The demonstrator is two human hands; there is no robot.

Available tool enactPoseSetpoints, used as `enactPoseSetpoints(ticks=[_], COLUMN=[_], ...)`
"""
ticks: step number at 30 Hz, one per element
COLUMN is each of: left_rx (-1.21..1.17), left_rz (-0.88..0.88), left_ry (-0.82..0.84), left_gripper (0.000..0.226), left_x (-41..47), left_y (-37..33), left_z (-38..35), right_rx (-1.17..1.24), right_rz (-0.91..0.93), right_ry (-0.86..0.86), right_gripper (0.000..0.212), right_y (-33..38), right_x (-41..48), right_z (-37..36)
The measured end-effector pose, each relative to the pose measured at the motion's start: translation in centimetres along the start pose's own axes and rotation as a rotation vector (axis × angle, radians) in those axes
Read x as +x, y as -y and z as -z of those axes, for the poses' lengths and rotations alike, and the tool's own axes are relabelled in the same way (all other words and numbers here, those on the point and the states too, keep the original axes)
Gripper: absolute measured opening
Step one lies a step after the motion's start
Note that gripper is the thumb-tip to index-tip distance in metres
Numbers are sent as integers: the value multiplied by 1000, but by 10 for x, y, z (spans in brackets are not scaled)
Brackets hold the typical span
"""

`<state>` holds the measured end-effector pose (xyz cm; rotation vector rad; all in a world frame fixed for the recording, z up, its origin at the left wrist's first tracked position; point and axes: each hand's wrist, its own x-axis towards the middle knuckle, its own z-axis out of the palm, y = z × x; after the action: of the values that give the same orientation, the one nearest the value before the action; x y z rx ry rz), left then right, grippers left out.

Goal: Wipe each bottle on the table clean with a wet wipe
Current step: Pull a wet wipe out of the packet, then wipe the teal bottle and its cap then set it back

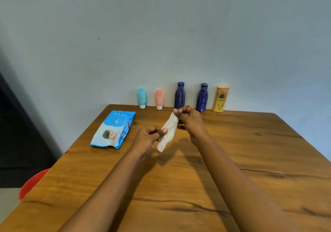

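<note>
A white wet wipe (168, 132) is stretched between both hands above the middle of the wooden table (232, 160). My left hand (148, 138) pinches its lower part; my right hand (189, 122) pinches its upper corner. Along the far edge by the wall stand several bottles: a teal tube (141, 97), a pink tube (159, 98), two dark blue bottles (179, 95) (202, 97) and a yellow lotion bottle (220, 99). The hands are in front of the bottles and touch none of them.
A blue pack of wet wipes (114, 129) lies flat on the table's left side. A red chair (30, 183) shows past the left table edge. A pale blue wall (161, 34) rises directly behind the bottles.
</note>
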<state>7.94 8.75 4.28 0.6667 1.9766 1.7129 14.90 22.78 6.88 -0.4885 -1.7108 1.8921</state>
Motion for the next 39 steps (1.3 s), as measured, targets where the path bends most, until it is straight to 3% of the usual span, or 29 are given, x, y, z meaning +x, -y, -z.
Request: enactPoseSetpoints(ticks=[3,6,9,11,13,18,22,27,32,39], left_rx=[-30,14,37,-1,-49,-10,129,429,780,970], left_rz=[29,11,2,26,48,57,65,-190,-59,-123], left_ry=[-4,25,76,61,39,-20,-198,-452,-479,-470], left_gripper=[7,4,8,11,13,12,14,30,56,25], left_x=[-7,-11,-11,-6,-1,22,80,198,276,306], left_y=[1,3,3,4,5,17,18,0,-8,-20], left_z=[-9,-16,-19,-18,-19,-17,10,72,90,94], right_rx=[-75,-506,-663,-611,-596,-475,-361,-36,-38,4], right_rz=[-45,145,242,75,-34,-57,-84,-165,-37,-21], right_ry=[-85,-190,18,188,249,110,61,67,133,178], right_gripper=[17,19,33,45,46,12,6,8,10,10], right_y=[-11,-25,-25,-21,-23,-43,-50,-76,-90,-106], right_x=[-15,-28,-38,-41,-39,-8,27,72,108,121], right_z=[21,31,34,36,38,34,26,10,4,5])
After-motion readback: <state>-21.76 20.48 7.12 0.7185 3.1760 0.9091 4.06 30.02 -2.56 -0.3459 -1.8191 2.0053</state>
